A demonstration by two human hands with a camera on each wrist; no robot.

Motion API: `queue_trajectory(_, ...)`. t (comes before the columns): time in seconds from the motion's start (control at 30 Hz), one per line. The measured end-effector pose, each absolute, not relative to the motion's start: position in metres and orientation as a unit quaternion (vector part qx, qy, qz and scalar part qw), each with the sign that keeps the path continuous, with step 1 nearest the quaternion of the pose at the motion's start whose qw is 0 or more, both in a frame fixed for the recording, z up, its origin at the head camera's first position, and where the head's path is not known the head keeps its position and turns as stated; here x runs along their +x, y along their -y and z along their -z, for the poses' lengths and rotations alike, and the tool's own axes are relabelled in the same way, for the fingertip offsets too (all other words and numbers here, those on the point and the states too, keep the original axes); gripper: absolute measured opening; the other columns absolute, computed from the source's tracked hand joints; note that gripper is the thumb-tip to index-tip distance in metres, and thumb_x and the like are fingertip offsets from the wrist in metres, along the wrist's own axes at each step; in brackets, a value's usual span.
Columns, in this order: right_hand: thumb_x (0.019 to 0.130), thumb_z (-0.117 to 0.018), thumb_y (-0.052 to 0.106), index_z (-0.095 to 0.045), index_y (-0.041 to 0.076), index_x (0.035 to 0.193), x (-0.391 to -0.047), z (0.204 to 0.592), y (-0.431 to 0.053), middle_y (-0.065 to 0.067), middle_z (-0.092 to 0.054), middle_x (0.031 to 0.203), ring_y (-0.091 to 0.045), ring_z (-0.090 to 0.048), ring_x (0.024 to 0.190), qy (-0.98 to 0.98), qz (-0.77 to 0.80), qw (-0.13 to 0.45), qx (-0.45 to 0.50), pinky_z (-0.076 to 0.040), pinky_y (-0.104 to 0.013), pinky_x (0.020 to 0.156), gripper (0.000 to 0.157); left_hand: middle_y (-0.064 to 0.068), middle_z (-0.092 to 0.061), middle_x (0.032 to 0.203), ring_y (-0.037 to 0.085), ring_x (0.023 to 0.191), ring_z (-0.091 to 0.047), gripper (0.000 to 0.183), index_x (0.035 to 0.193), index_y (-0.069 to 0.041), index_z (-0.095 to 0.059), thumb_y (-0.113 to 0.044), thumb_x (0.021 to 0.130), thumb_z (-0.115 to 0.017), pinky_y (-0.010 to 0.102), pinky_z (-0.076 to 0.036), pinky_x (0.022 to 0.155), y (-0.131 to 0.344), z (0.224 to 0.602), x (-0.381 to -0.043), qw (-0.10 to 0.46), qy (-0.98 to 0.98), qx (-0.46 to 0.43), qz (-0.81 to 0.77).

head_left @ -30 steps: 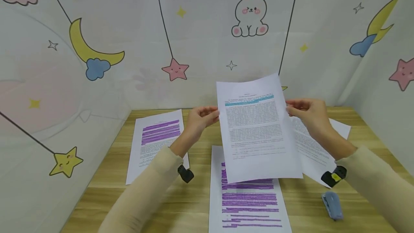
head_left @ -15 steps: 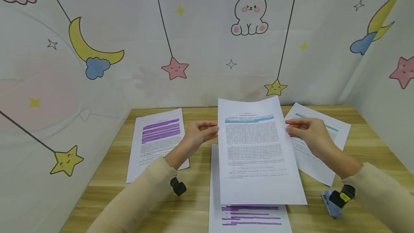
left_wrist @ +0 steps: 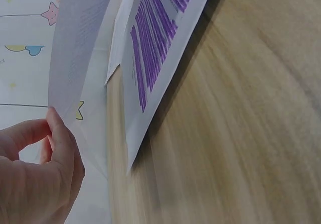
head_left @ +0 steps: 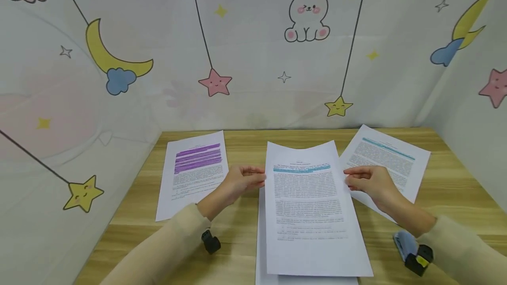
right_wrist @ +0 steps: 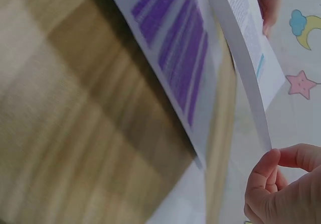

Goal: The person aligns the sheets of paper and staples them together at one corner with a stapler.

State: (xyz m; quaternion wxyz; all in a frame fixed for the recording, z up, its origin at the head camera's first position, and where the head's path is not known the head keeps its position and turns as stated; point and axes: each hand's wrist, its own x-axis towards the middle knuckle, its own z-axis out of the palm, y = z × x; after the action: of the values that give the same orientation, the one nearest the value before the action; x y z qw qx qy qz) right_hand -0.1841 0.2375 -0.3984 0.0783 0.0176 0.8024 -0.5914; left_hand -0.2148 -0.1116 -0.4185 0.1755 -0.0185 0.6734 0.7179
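Between both hands hangs a printed sheet of paper (head_left: pixel 309 214) with a blue-highlighted line near its top. My left hand (head_left: pixel 239 184) pinches its left edge between thumb and fingers; my right hand (head_left: pixel 374 184) pinches the right edge. The sheet bows slightly and is raised above a purple-highlighted sheet (left_wrist: pixel 155 48) on the table. In the head view that lower sheet is mostly covered, with just its left and bottom margins showing. Both wrist views show a gap between the two sheets.
Another purple-highlighted sheet (head_left: pixel 194 179) lies at the left of the wooden table (head_left: pixel 134 232). A blue-highlighted sheet (head_left: pixel 400 157) lies tilted at the right. A small blue stapler (head_left: pixel 404 243) sits near my right wrist, partly hidden by a black wrist camera (head_left: pixel 420 261). A patterned curtain (head_left: pixel 253 47) stands behind.
Both hands have lowered the held sheet toward the front of the table. It now covers the purple lines of the sheet below in the head view, and the right-hand sheet shows more.
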Motion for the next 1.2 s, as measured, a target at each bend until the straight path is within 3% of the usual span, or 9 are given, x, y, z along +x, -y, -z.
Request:
queue_trajectory(0.43,0.089,-0.069,-0.004,-0.061,-0.02,0.114,-0.166,0.425,-0.227,-0.013,-0.071,0.093,-0.016,-0.067,0.075,-0.811,0.576,0.103,0.029,-0.06,-0.03,0.068,0.031,0.012,-0.069,0.09,0.014,0.075,-0.068,0.025,0.112,0.014,-0.063,0.007,0.089,-0.07,0.03,-0.06,0.078,0.116,0.438,-0.2,0.215,-0.68,-0.022,-0.701)
queue_trajectory(1.2,0.083,-0.073,-0.009,-0.061,-0.022,0.109,-0.16,0.436,-0.225,-0.017,-0.072,0.091,-0.018,-0.067,0.071,-0.801,0.586,0.122,0.026,-0.06,-0.029,0.064,0.031,0.013,-0.069,0.088,0.015,0.076,-0.068,0.022,0.108,0.016,-0.063,0.01,0.088,-0.069,0.033,-0.061,0.077,0.121,0.452,-0.185,0.208,-0.709,-0.03,-0.673)
